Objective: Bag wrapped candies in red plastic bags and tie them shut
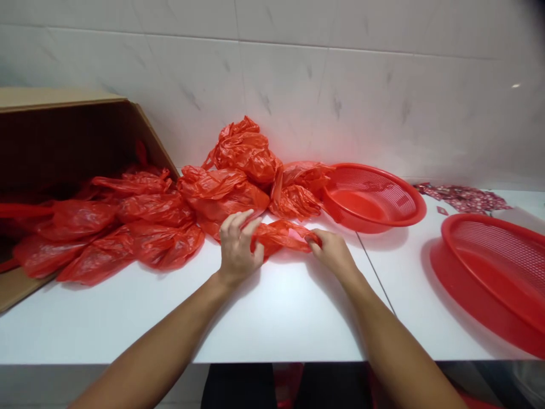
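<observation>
A crumpled red plastic bag (281, 234) stretches between my two hands above the white table (281, 318). My left hand (240, 247) is closed around its left end, fingers curled over the film. Thumb and fingers of my right hand (332, 250) pinch the bag's right end. Right behind my left hand, several filled red bags (225, 193) lie heaped, one on top of the others. Another red bag (298, 190) rests between that heap and a red mesh basket (370, 199).
At the left, a cardboard box (149, 130) lies on its side with red bags (157, 244) spilling out. A second red basket (498, 278) stands at the right. Small red packets (468, 199) lie behind it, near the tiled wall (383, 102).
</observation>
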`<state>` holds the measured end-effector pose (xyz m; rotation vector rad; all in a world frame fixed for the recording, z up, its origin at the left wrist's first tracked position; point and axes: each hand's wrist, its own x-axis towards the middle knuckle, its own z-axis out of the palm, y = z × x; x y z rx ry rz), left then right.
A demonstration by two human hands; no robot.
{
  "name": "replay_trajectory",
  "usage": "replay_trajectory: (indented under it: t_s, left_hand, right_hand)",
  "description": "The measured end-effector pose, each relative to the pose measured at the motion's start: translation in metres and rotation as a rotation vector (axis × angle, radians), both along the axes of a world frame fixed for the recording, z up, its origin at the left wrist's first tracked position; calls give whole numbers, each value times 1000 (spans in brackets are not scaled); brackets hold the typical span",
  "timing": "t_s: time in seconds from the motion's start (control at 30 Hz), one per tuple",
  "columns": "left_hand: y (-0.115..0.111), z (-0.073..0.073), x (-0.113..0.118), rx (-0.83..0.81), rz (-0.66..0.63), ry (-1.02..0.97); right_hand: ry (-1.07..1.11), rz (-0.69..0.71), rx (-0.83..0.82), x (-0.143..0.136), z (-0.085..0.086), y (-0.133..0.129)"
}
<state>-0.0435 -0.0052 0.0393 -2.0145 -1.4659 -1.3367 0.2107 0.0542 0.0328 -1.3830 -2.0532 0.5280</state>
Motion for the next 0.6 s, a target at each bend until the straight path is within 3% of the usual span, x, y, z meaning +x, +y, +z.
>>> replay_trajectory:
  t_s: [0.1, 0.2, 0.3, 0.4, 0.5, 0.6]
  left_hand:
    - [-7, 3, 14, 44, -271, 214]
    - [-3, -2, 27, -124, -413, 293]
    - [7, -10, 23, -312, -300, 373]
    - [14, -16, 11, -439, -93, 456]
    - [14, -16, 3, -496, 90, 408]
    - [10, -10, 3, -505, 181, 314]
  right_hand:
    - [81, 15, -82, -3, -2, -2]
    - [246, -3, -110, -8, -2, -6]
    - [430, -63, -160, -7, 0, -7]
    - [559, -122, -231, 0, 3, -2]
    - [600, -176, -248, 9, 5, 4]
    - [636, -193, -273, 14, 5, 7]
